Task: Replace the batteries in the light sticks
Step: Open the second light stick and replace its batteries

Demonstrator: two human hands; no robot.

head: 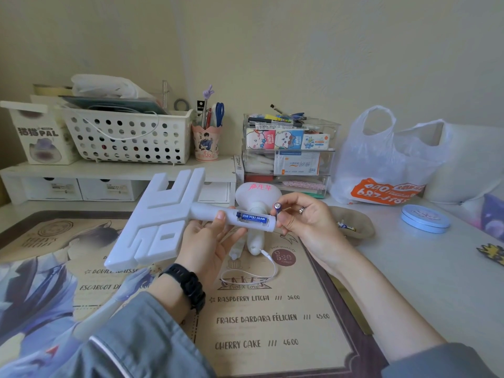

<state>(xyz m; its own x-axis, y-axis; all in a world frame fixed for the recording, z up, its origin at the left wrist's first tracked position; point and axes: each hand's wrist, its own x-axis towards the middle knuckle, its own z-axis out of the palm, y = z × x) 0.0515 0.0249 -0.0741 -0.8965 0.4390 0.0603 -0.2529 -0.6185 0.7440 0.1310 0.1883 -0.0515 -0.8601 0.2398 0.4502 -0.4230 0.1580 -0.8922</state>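
The left hand (207, 236), palm up, grips the stick (163, 214) by its handle, thumb on top. Beside that thumb, a battery (252, 217) marked "ZUI YOU DIAN" lies in the open bay. The right hand (302, 216) pinches a second battery (277, 207) at the handle's end. Behind both hands, the other stick (257, 192) is half hidden.

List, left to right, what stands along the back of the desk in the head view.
PAL box → white perforated basket → pink pen cup → clear stacked organiser → white plastic bag
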